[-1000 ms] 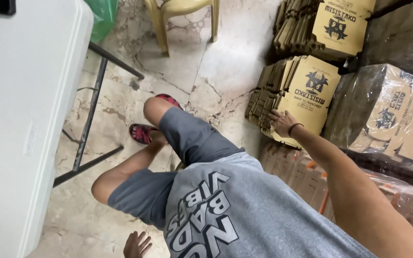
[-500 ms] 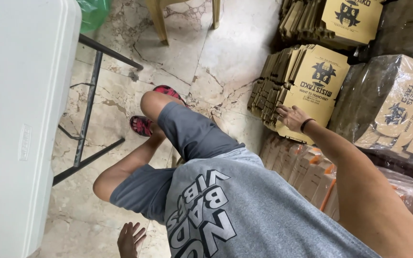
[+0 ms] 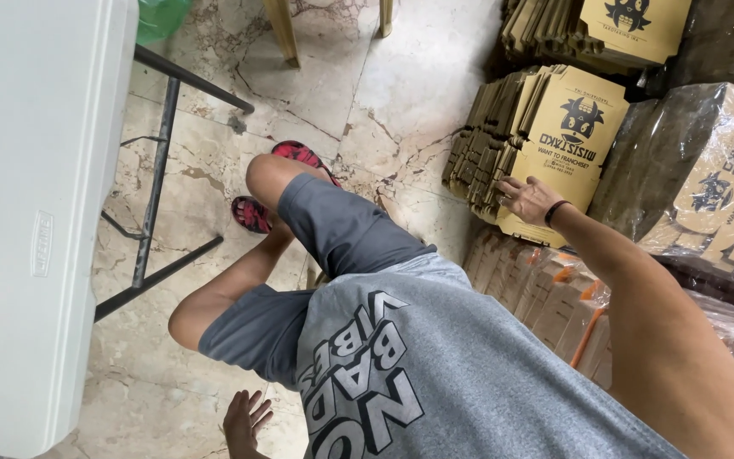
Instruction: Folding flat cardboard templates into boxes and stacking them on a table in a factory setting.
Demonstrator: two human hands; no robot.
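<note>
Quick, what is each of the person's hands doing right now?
Left hand: open, fingers spread, holding nothing, hanging above the marble floor.
Right hand: open, resting on the stack of flat cardboard boxes; no grip closed around any.

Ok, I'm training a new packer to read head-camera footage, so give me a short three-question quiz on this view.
1. True or false: the right hand rests on a stack of flat cardboard boxes.
2. What is the left hand holding?
A. a flat box
B. nothing, its fingers are spread above the marble floor
C. the table leg
3. Fill in: the white folding table stands on the person's ____ side.

Key: 1 true; 2 B; 3 left.
</note>
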